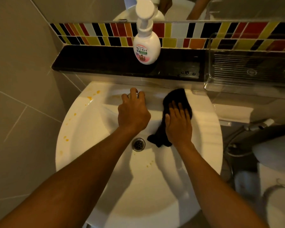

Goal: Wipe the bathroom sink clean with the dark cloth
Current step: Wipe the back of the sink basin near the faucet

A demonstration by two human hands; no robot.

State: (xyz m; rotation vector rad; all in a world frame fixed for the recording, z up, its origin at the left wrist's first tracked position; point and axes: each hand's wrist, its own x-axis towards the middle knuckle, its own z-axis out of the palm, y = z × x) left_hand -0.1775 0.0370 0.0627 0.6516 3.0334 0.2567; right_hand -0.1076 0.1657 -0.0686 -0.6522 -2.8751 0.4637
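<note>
A white round sink [82, 145] fills the middle of the head view, with orange spots along its left rim and a metal drain [138, 144] in the bowl. The dark cloth [174, 99] lies over the sink's back right rim and hangs into the bowl. My right hand [178, 124] presses flat on the cloth, fingers spread. My left hand [132, 112] is closed around the tap [133, 94] at the back of the sink, hiding most of it.
A white soap pump bottle [146, 46] stands on a black ledge [105, 63] behind the sink. A clear plastic rack [247, 69] sits on the ledge at right. A spray hose [253, 127] and a toilet lie to the right. Grey tiled wall stands at left.
</note>
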